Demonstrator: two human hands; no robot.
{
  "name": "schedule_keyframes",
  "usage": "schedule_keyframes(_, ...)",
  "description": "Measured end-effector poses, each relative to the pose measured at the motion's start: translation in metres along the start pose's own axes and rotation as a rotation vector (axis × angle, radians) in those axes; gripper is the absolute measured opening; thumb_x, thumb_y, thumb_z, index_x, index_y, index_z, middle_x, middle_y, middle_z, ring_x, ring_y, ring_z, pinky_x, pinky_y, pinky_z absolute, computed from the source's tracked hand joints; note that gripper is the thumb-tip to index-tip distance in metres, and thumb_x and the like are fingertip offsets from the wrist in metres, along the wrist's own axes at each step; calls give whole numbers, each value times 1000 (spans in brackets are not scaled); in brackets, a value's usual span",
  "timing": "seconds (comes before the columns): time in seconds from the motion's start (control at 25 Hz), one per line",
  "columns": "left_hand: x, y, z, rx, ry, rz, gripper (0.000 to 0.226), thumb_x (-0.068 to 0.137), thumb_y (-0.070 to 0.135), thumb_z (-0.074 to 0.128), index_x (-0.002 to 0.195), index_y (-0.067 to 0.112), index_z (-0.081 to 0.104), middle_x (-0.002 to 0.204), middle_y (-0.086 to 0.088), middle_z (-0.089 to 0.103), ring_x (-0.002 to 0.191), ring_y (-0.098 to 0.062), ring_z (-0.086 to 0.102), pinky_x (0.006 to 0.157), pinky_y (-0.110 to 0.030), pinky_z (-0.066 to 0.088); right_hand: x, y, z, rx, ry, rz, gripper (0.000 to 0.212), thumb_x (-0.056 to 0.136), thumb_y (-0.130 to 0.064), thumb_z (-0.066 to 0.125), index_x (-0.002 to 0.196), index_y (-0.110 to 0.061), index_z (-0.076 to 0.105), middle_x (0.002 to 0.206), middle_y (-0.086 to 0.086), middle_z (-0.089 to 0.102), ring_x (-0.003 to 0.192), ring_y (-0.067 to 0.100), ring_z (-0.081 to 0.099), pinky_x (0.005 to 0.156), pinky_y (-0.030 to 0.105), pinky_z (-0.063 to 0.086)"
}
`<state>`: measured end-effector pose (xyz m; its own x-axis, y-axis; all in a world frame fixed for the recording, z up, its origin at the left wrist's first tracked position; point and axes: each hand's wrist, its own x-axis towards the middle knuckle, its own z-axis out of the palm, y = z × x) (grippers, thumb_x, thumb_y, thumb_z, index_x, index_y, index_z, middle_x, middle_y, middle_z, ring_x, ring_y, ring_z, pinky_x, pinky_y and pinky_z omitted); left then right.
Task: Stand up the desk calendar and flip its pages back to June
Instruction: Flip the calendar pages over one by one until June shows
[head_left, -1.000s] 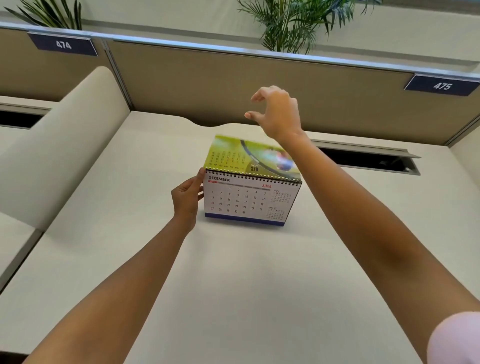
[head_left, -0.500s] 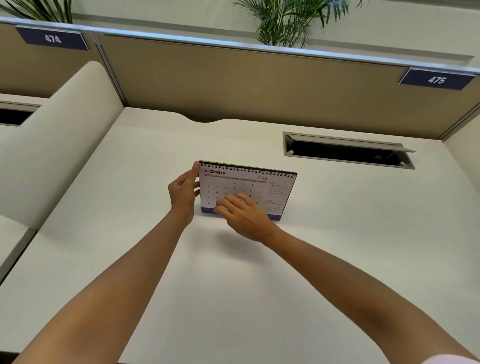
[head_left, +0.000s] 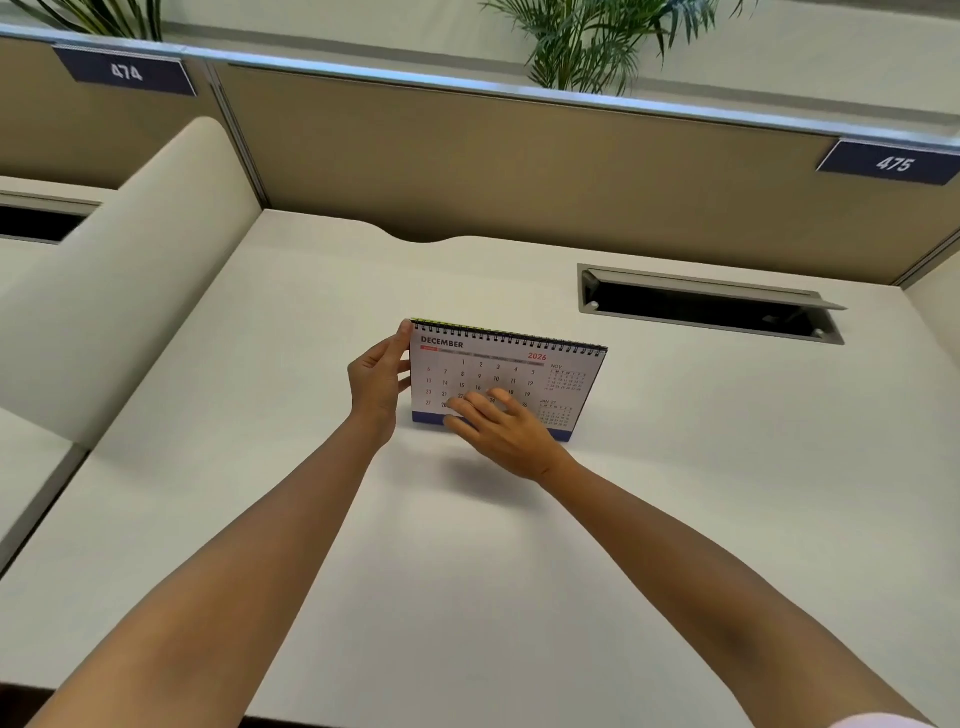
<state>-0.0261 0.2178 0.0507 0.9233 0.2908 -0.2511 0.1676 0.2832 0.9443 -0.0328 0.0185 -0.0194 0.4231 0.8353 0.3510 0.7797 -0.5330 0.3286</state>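
Two bare hands are at a calendar (head_left: 506, 382) that stands upright near the middle of a pale bench (head_left: 519, 571), its spiral binding along the top and its DECEMBER 2026 page facing the person. The left hand (head_left: 376, 387) grips the calendar's left edge, thumb up near the top corner, the other fingers curled behind where they cannot be seen. The right hand (head_left: 501, 428) lies against the lower part of the page, its fingers (head_left: 475, 408) loosely spread and touching the paper, not pinching anything.

A second ago a yellow-green sheet was tipping over the binding toward the far side while the right hand hung in the air beyond it. That sheet now lies out of sight behind, with only a thin yellow-green strip showing at the top left corner. Half a second ago the right hand had already dropped onto the December page; since then it has barely shifted, and the left hand has kept its hold throughout.

Standing the calendar up looks finished. December is showing, so June appears to be several pages off, and the right hand seems placed to catch the bottom edge of this page next.

Behind the bench runs a tan partition (head_left: 467, 156) with a cable slot (head_left: 701, 306) set into the bench surface to the right.
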Motion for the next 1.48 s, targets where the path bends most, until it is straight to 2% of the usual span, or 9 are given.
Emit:
schedule_keyframes(0.28, -1, 1, 1, 12, 12, -6, 25, 90, 48, 70, 74, 33, 81, 85, 8, 80, 83, -20, 68, 71, -32, 57, 8, 7, -10, -61, -12, -70, 38, 91, -3, 38, 124, -19, 50, 130, 4, 63, 112, 23, 60, 104, 35, 47)
schedule_keyframes(0.44, -1, 2, 0, -2, 8, -18, 26, 90, 49, 71, 73, 32, 81, 85, 8, 79, 80, -19, 68, 70, -31, 57, 6, 3, -25, -41, 93, 3, 27, 96, -9, 43, 117, -19, 58, 123, 2, 66, 107, 22, 64, 100, 35, 41)
schedule_keyframes(0.6, -1, 0, -1, 11, -2, -28, 28, 87, 53, 72, 74, 30, 81, 87, 6, 78, 77, -18, 67, 68, -31, 56, -4, -9, -46, 80, 153, 151, 18, 87, -14, 58, 101, -15, 68, 97, 1, 72, 89, 22, 68, 95, 35, 45)
schedule_keyframes(0.84, 0, 0, -1, 4, 12, -52, 29, 84, 56, 74, 77, 28, 80, 88, 2, 79, 76, -23, 67, 65, -35, 54, -9, -27, -78, 263, 273, 365, 19, 81, 7, 70, 88, -11, 73, 61, -1, 65, 56, 20, 63, 87, 28, 56)
schedule_keyframes(1.0, 0, -1, -2, 11, -8, -49, 32, 83, 58, 74, 83, 27, 81, 89, 0, 80, 73, -24, 70, 55, -31, 54, 1, -33, -105, 415, 327, 538, 20, 73, 6, 81, 82, -7, 69, 64, -2, 70, 58, 19, 67, 77, 28, 57)
schedule_keyframes(1.08, 0, -2, -3, 4, -15, -51, 32, 84, 58, 73, 85, 27, 81, 91, -1, 80, 72, -24, 72, 55, -31, 56, 3, -35, -118, 536, 207, 675, 22, 74, -2, 85, 85, -9, 67, 73, -2, 74, 69, 22, 69, 71, 31, 55)
schedule_keyframes(1.2, -1, -4, -4, 16, 4, -46, 30, 87, 55, 70, 83, 28, 81, 93, -1, 80, 76, -22, 71, 58, -31, 55, 9, -23, -136, 697, 63, 856, 21, 79, -13, 83, 91, -14, 65, 81, -6, 77, 77, 18, 69, 75, 32, 52)
schedule_keyframes(1.32, -2, -5, -5, 17, 40, -38, 23, 91, 47, 70, 81, 29, 81, 92, 4, 80, 80, -15, 67, 65, -27, 57, 24, 2, -163, 712, 105, 902, 21, 81, -17, 83, 95, -17, 67, 81, -10, 77, 75, 8, 71, 76, 29, 56)
schedule_keyframes(1.48, -3, -5, -6, 28, 21, 13, 25, 96, 30, 68, 74, 29, 79, 81, 13, 77, 78, -16, 68, 63, -24, 57, 59, 44, -200, 600, 135, 901, 19, 84, -23, 82, 99, -23, 71, 87, -14, 74, 75, -1, 69, 74, 24, 60)
